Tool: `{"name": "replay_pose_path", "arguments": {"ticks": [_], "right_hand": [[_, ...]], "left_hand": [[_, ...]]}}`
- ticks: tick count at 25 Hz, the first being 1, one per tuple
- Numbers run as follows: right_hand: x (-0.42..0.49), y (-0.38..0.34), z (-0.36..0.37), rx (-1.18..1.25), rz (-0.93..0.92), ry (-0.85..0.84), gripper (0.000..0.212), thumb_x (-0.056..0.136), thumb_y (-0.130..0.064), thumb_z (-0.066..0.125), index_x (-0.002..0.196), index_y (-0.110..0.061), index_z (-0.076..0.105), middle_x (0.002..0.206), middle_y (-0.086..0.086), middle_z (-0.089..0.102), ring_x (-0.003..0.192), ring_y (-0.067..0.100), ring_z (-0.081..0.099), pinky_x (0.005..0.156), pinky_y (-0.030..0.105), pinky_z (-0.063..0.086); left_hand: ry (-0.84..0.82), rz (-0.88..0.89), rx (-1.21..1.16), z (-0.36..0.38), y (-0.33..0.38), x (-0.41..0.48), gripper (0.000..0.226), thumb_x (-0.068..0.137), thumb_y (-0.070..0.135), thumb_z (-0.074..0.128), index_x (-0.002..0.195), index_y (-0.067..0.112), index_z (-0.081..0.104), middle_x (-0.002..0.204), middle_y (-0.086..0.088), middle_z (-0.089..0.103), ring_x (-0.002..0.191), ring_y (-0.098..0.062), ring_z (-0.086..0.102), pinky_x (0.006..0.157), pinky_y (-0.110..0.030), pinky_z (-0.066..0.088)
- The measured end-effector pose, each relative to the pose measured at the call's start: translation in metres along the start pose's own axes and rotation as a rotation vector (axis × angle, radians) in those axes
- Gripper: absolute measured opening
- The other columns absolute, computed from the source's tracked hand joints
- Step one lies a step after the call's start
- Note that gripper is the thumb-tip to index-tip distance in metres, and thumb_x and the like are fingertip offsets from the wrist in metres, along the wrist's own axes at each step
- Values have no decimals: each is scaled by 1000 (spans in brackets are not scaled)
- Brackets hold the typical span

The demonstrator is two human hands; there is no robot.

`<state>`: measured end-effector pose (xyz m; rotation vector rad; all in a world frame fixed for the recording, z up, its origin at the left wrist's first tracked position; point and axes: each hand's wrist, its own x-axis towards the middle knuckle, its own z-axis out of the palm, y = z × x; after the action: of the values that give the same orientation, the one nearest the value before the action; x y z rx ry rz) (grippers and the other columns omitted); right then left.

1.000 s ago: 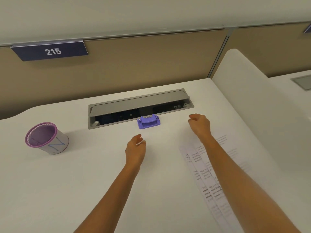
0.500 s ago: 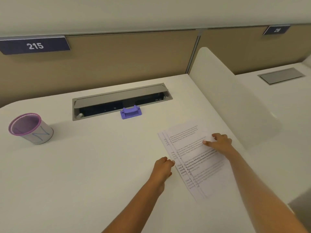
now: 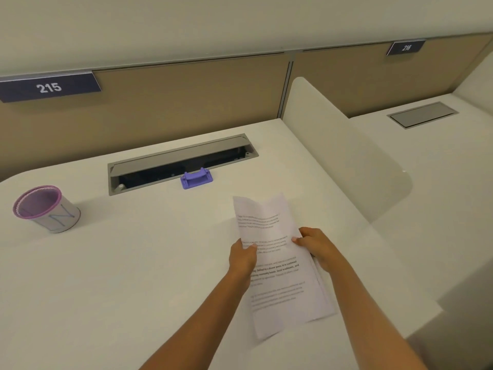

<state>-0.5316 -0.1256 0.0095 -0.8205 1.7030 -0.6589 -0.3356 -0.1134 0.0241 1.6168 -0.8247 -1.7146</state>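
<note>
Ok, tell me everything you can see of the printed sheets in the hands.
The printed sheets are white paper, several, fanned slightly at the lower right. Black text runs in paragraphs, one block bolder, too small to read. They are held over the white desk, top edge creased into a shallow V. The left hand pinches the left edge; the right hand grips the right edge.

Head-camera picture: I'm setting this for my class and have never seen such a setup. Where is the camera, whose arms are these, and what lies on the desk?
No machine here: a person wears one camera on the head, looking down, so the arms are their own. The left hand and right hand each grip a side of some printed sheets over the white desk. On the desk stand a purple-rimmed cup, far left, and a small purple plastic piece beside an open cable hatch.
</note>
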Motion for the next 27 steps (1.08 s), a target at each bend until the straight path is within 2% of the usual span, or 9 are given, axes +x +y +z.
{"name": "replay_pose_path", "arguments": {"ticks": [2,5,8,10,14,17,19,23,27], "right_hand": [[-23,-5,12,220,-138,-26,20,95,-13,59,114,-12,65,114,11,73,97,27,72,87,44,57],[-54,-26,27,382,-385,-44,23,95,-20,59,118,-16,61,110,7,75,99,26,72,81,37,60],[-77,-48,46,391,-562,-93,25,94,-28,60,119,-23,61,116,5,71,103,23,70,82,32,59],[-82,-48,60,363,-611,-125,31,93,-28,61,124,-27,59,119,0,70,107,17,68,83,25,58],[-79,-27,92,293,-513,-176,39,91,-8,62,125,-27,61,116,-3,71,110,13,65,94,29,54],[-80,-24,111,273,-501,-157,29,90,-23,63,113,-40,66,110,-10,72,105,6,65,88,23,54],[-77,-24,116,268,-523,-151,27,89,-31,61,115,-37,65,111,-9,71,104,7,65,82,18,56],[-68,-16,127,268,-472,-180,31,97,-19,55,127,-26,59,120,-8,70,114,11,63,101,30,50],[-66,-23,120,286,-512,-184,27,94,-20,60,121,-26,64,118,-5,72,109,14,67,95,32,54]], "left_hand": [[3,111,-3,-18,10,-11,29,98,16,47,124,15,59,113,-4,69,95,-21,67,77,-34,56],[-20,339,-37,-54,31,-35,26,96,24,53,120,22,62,110,-1,72,95,-19,70,79,-39,60],[4,534,-13,-87,44,-58,22,94,30,55,114,34,64,103,12,73,92,-7,69,64,-20,58],[13,612,5,-105,41,-66,23,92,32,59,114,34,64,102,13,72,93,-7,67,65,-16,56],[39,579,1,-127,22,-67,28,89,22,65,103,45,66,100,13,72,96,-10,67,72,-18,56],[43,602,6,-132,17,-64,19,93,28,57,105,40,66,100,12,71,98,-11,66,73,-15,54],[55,619,2,-134,15,-62,19,94,32,52,108,38,63,101,14,70,99,-7,65,76,-15,53],[88,541,65,-137,7,-57,23,101,26,43,106,28,65,101,4,70,100,-17,65,84,-29,55],[135,471,-53,-142,18,-57,23,99,27,47,103,22,68,99,3,74,96,-17,68,83,-33,55]]}}
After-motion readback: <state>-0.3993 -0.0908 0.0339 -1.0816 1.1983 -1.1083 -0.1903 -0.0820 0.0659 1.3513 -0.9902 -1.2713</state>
